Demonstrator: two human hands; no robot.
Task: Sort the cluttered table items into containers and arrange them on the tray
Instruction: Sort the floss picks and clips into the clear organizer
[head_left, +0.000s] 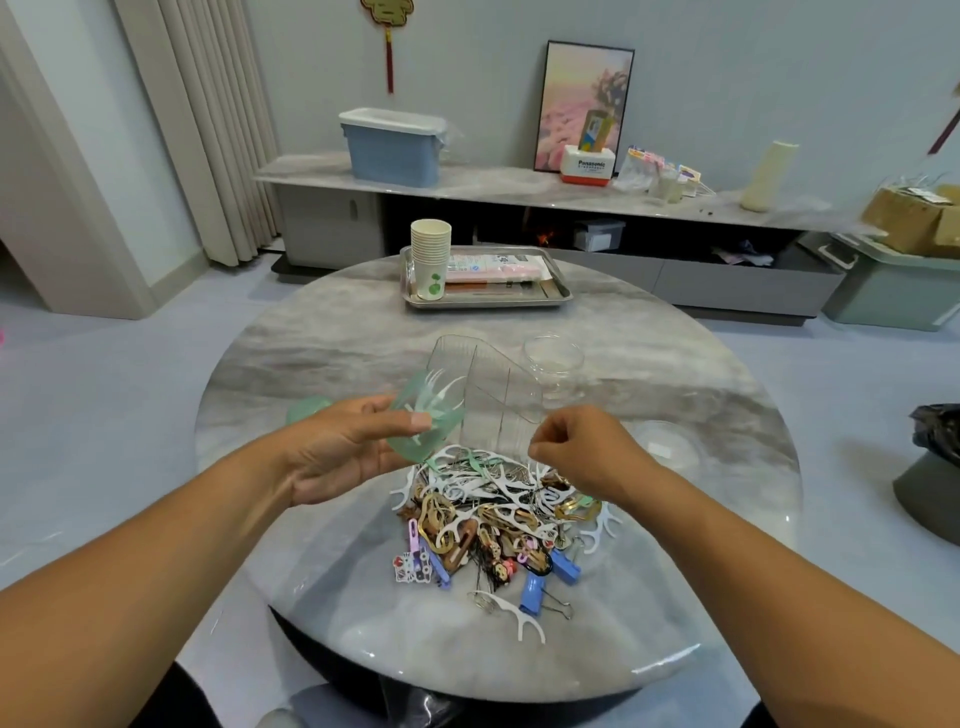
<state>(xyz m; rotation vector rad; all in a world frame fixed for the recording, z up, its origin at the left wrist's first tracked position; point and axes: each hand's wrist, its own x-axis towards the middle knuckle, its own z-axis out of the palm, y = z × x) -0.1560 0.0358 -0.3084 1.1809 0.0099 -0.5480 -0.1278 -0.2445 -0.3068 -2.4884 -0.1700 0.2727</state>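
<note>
The left hand grips a tilted green translucent cup, thumb across its near wall and fingers curled beneath it; white floss picks stand inside the cup. Behind the left hand, a green lid lies on the round marble table. Just right of the held cup, a clear divided container stands tilted above the clutter, between the two hands. Below and between both grips lies the clutter pile: white floss picks, hair clips, hairpins and blue binder clips. The right hand has its fingers curled with fingertips pressed together at the container's near right edge; whether they pinch an item cannot be told. Beyond the right hand stands a clear cup; to its right lies a clear lid. Well beyond both hands, a metal tray carries stacked paper cups and a pink packet.
</note>
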